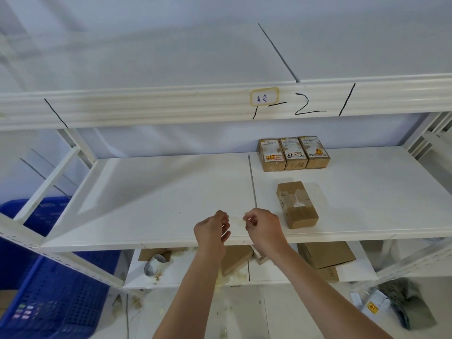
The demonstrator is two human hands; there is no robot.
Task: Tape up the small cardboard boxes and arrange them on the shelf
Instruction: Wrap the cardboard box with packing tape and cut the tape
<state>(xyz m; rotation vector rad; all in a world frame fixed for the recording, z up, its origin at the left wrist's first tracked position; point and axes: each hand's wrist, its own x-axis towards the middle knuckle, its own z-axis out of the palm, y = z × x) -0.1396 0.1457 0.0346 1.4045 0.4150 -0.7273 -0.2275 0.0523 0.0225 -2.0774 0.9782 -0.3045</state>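
A small brown cardboard box [296, 204] with clear tape across its top lies on the white shelf [159, 192], right of my hands. At the shelf's back right, three labelled boxes [293, 152] stand side by side. My left hand [212, 230] and my right hand [263, 227] hover over the shelf's front edge, a short strip of clear tape [236, 220] stretched between their pinching fingertips. Neither hand touches a box.
On the lower shelf lie a tape roll [154, 264], flat cardboard boxes [326, 255] and scattered scraps. A blue plastic crate [51, 285] stands on the floor at the left. Grey bags [403, 304] lie on the floor at the right. An upper shelf rail [171, 108] runs overhead.
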